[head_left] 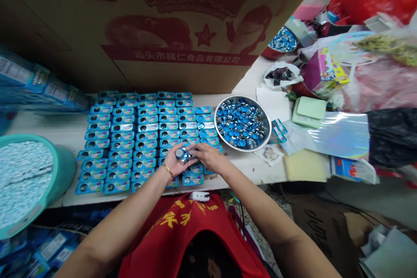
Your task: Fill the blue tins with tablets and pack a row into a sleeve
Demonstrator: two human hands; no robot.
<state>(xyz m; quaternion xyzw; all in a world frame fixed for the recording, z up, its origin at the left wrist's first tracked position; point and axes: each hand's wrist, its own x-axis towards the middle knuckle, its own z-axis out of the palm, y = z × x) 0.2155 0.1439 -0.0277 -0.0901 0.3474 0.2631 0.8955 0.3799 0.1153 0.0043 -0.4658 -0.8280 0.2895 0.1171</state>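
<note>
Several small round blue-and-silver tins (181, 154) lie in my left hand (171, 163), which is turned palm up with its fingers curled about them. From the right, my right hand (210, 157) meets it, fingers bent down and together; a silver edge shows under the fingertips, seemingly one more tin. Both hands are over the front right part of rows of small blue boxes (117, 166), each with a round window on its face. Just beyond my right hand stands a steel bowl (240, 149) full of loose tins of the same kind.
A large cardboard box (182, 76) stands along the back. On the left are a turquoise tub (67, 169) of pale small pieces and stacked blue cartons (39, 80). A green plastic box (309, 111), a yellow sheet (306, 166) and bags crowd the right side.
</note>
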